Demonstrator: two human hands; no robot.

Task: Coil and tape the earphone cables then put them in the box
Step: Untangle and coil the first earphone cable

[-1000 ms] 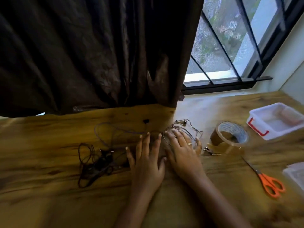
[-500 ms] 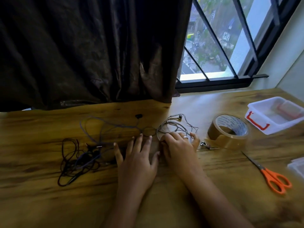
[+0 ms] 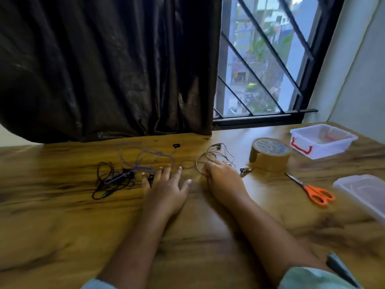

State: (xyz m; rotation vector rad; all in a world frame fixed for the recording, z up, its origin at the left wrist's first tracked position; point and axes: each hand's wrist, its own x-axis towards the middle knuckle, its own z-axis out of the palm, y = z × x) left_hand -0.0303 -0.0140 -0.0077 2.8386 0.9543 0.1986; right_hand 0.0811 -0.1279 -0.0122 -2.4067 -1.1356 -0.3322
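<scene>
At the wooden table's (image 3: 62, 226) middle, your right hand (image 3: 224, 180) curls its fingers onto the loose loops of a thin grey cable (image 3: 216, 156). Your left hand (image 3: 166, 188) lies flat beside it with its fingers spread, near a purple cable (image 3: 145, 157) and a black tangle (image 3: 108, 180). Rightward sit a brown tape roll (image 3: 269, 155), orange scissors (image 3: 312, 191) and a white plastic box (image 3: 321, 140).

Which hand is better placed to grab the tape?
The right hand, likely: it lies beside the tape, fingers curled on the thin cable. The left hand rests flat farther off, by the dark cables.
</scene>
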